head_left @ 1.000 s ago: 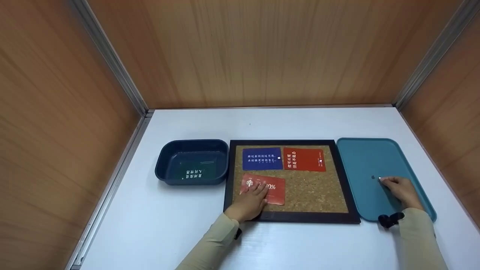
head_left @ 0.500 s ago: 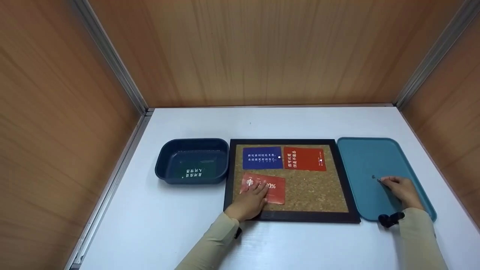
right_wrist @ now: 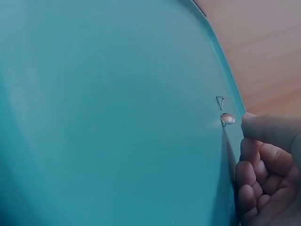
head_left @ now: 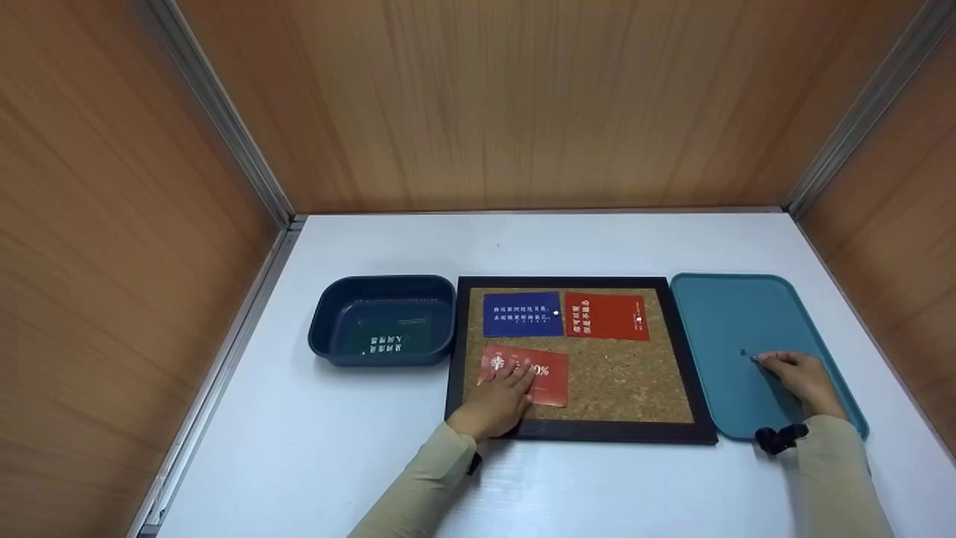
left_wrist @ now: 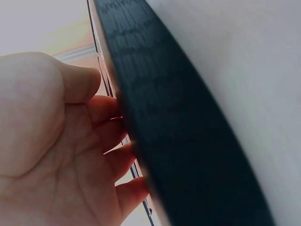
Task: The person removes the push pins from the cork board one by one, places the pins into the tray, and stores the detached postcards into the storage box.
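Observation:
My left hand (head_left: 493,400) lies on a red card (head_left: 551,385) at the corkboard's (head_left: 627,385) lower left, fingers spread. In the left wrist view its fingers (left_wrist: 110,110) reach past the board's dark frame (left_wrist: 164,117), which hides the card. On the right, my right hand (head_left: 806,379) is low over the teal tray (head_left: 724,306), fingers curled, thumb and index tips close together. A shiny thumbtack (right_wrist: 227,118) sits just off the thumb tip in the right wrist view; whether a finger touches it is hidden. Another small tack (right_wrist: 221,101) lies beside it.
A blue card (head_left: 521,314) and another red card (head_left: 606,317) lie along the board's top, each with a small white dot. Left of the board stands a dark blue bin (head_left: 328,310) holding a green card (head_left: 403,332). Wooden panels (head_left: 523,104) surround the white table.
The thumbtack at my right fingertips gleamed at first and now looks darker, so it seems tilted differently. Both hands have stayed almost still.

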Available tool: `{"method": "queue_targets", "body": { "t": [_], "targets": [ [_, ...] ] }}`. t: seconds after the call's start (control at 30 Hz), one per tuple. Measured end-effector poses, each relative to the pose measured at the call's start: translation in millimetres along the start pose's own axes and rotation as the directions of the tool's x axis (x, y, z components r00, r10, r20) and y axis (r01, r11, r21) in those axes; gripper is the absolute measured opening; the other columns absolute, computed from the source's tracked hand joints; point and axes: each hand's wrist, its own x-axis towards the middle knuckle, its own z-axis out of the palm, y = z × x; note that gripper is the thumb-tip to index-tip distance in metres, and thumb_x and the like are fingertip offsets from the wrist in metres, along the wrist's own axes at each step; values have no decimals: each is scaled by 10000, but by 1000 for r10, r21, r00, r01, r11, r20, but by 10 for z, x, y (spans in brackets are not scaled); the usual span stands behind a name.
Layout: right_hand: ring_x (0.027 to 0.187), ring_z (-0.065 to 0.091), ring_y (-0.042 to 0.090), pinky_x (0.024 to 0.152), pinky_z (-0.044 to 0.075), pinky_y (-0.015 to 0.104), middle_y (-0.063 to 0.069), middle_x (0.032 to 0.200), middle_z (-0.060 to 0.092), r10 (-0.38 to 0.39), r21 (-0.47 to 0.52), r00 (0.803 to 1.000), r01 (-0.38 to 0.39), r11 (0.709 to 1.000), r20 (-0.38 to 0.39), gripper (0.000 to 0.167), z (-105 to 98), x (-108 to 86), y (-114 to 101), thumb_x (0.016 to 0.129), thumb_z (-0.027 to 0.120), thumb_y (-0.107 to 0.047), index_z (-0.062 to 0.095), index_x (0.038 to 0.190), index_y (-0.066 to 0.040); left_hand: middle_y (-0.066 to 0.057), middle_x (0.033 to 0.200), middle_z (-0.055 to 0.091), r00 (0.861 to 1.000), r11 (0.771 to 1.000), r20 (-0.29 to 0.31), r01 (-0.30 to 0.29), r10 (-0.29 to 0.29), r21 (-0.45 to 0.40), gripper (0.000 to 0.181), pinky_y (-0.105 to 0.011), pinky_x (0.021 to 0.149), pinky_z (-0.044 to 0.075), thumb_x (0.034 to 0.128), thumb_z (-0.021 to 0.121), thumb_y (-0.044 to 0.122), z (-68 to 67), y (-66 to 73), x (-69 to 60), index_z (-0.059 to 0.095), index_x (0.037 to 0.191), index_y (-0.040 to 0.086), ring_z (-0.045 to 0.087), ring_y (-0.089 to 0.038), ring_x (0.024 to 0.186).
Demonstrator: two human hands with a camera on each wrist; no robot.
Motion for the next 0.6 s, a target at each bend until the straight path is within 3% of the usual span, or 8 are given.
{"method": "queue_targets", "body": {
  "t": [0.2,0.4,0.6],
  "targets": [
    [908,475,14,803,438,268,182,1245,544,-6,-36,1000,6,999,14,656,-55,-14,-13,981,451,-469,495,1313,95,-9,1585,266,1000,1000,4,-4,4,-6,495,-426,1190,255,1048,338,324,-6,4,1,325,1510,146,228,-231,1474],
    [855,492,26,768,446,247,-64,972,564,-16,-20,999,17,1000,45,670,-107,-34,-51,991,435,-465,485,1293,131,-13,1581,277,1000,1000,-6,-5,5,-10,493,-432,1186,262,1046,342,322,-12,-2,-3,334,1506,145,246,-234,1468],
    [794,543,-62,711,507,140,-100,927,585,-92,-15,992,94,995,88,622,-141,-39,-81,1021,390,-375,447,1319,168,-9,1587,264,1000,1000,7,-5,5,-16,493,-429,1189,256,1049,337,323,-10,-7,-7,326,1510,147,230,-229,1474]
  ]
}}
